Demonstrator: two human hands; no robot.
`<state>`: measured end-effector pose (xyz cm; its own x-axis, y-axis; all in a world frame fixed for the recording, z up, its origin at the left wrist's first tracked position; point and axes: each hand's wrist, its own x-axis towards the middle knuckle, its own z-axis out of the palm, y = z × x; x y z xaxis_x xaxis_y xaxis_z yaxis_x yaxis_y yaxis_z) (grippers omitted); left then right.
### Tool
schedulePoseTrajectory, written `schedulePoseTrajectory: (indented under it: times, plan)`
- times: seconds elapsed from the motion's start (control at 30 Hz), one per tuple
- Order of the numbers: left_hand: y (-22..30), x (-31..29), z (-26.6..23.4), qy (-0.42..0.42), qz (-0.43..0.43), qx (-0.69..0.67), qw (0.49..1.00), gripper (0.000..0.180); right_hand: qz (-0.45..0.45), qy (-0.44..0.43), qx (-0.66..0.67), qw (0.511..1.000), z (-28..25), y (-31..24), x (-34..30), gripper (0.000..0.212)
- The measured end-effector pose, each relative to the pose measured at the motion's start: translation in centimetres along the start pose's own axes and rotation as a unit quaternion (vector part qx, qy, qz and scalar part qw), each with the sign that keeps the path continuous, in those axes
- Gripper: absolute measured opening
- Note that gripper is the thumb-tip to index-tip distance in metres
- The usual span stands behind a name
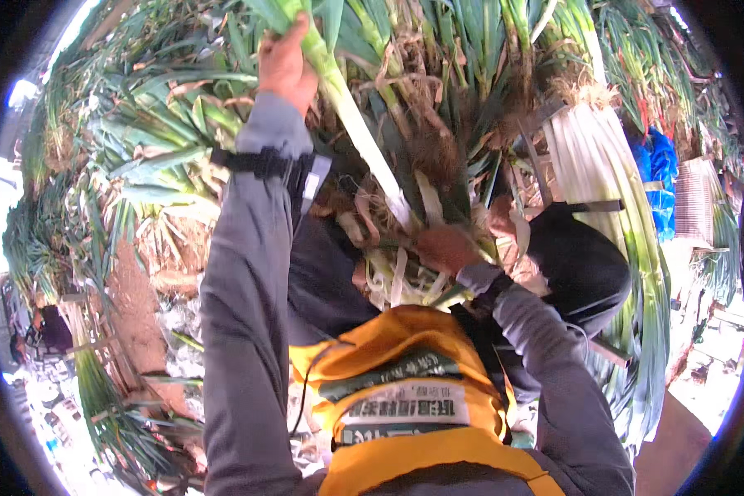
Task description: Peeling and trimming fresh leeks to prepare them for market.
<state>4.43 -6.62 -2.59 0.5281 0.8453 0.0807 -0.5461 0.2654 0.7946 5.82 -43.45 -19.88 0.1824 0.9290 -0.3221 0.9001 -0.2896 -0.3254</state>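
Observation:
A long green onion (pixel 351 124) slants across the middle, leaves at the top and white root end pointing down toward my lap. My left hand (pixel 288 70) is closed around its green upper part, arm stretched forward. At the root end, my right hand (pixel 448 248) is closed, slightly blurred; its fingertips are partly hidden against the stalk. Peeled strips and pale scraps (pixel 397 277) lie below my hands, between my knees. In front of me untrimmed green onions (pixel 446 140) with brown, dirty roots and dry leaves are heaped.
To the right, a bundle of cleaned white-stemmed green onions (pixel 608 169) rests in a metal frame (pixel 537 165), beside my dark-clothed knee (pixel 579 264). Beyond it is blue plastic (pixel 660 182). More leafy green onions (pixel 157 157) are piled at left. A yellow printed apron (pixel 405 355) covers my lap.

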Motion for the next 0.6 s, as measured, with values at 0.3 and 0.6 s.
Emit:
schedulePoseTrajectory:
  times: [0.3,0.6]
  plan:
    - [2.5,2.2,-1.0,-0.078,0.117,0.139,0.98,0.046,0.066,0.143,0.137,0.978,-12.9,0.3,-4.4,0.059]
    - [-0.2,4.3,-14.7,0.049,0.217,0.664,0.713,0.068,-0.017,0.091,0.093,0.991,-11.1,-3.0,-6.6,0.036]
